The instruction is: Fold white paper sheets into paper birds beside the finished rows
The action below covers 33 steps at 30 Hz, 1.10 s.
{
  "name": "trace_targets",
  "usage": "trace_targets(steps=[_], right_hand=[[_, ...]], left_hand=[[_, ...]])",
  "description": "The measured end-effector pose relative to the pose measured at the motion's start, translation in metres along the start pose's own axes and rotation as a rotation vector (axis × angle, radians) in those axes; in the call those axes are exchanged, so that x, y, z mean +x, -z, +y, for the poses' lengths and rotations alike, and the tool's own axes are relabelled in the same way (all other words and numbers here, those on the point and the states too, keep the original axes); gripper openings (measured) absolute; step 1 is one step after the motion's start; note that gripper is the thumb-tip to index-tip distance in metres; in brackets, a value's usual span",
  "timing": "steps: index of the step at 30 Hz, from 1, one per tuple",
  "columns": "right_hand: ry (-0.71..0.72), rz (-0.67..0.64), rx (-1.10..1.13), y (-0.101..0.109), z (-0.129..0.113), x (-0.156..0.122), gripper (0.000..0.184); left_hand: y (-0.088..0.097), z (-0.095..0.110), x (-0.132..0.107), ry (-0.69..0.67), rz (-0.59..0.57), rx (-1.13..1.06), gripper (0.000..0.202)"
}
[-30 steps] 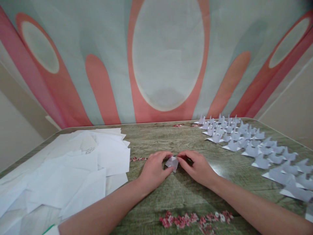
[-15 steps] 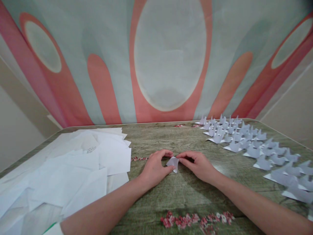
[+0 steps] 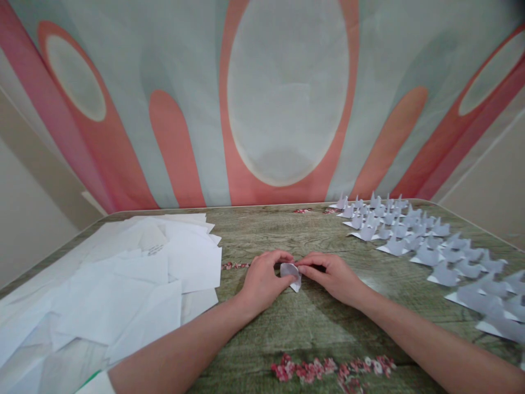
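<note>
The paper [image 3: 291, 272] rests on the surface [image 3: 303, 328], front and centre, pinched from both sides: the left hand [image 3: 262, 280] has its fingers closed on the paper's left edge, the right hand [image 3: 333, 275] on its right edge. Loose sheets [image 3: 135, 284] lie piled to the left; rows of folded figures [image 3: 430, 246] stand to the right

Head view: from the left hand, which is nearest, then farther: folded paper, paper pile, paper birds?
1. The folded paper, pinched by the left hand itself.
2. The paper pile, on its left.
3. The paper birds, far right, beyond the right hand.
</note>
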State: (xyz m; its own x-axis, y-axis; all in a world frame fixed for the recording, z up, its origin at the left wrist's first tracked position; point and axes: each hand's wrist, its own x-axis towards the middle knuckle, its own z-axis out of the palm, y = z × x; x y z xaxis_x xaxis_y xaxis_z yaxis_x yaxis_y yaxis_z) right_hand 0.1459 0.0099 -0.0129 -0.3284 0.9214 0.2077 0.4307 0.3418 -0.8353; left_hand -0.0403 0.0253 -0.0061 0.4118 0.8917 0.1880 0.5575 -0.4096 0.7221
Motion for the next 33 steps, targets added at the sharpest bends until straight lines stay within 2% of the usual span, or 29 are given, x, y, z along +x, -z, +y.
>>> trace_targets(steps=[12, 26, 33], right_hand=[[-0.133, 0.048, -0.013, -0.007, -0.003, 0.001, 0.015], [-0.118, 0.106, -0.013, -0.010, -0.001, 0.001, 0.010], [-0.114, 0.115, -0.033, -0.011, 0.000, 0.000, 0.014]], left_hand=[[0.000, 0.001, -0.001, -0.005, -0.013, -0.098, 0.024], [0.001, 0.003, -0.001, 0.023, -0.048, -0.196, 0.026], [0.005, 0.005, 0.000, 0.011, -0.066, -0.153, 0.019]])
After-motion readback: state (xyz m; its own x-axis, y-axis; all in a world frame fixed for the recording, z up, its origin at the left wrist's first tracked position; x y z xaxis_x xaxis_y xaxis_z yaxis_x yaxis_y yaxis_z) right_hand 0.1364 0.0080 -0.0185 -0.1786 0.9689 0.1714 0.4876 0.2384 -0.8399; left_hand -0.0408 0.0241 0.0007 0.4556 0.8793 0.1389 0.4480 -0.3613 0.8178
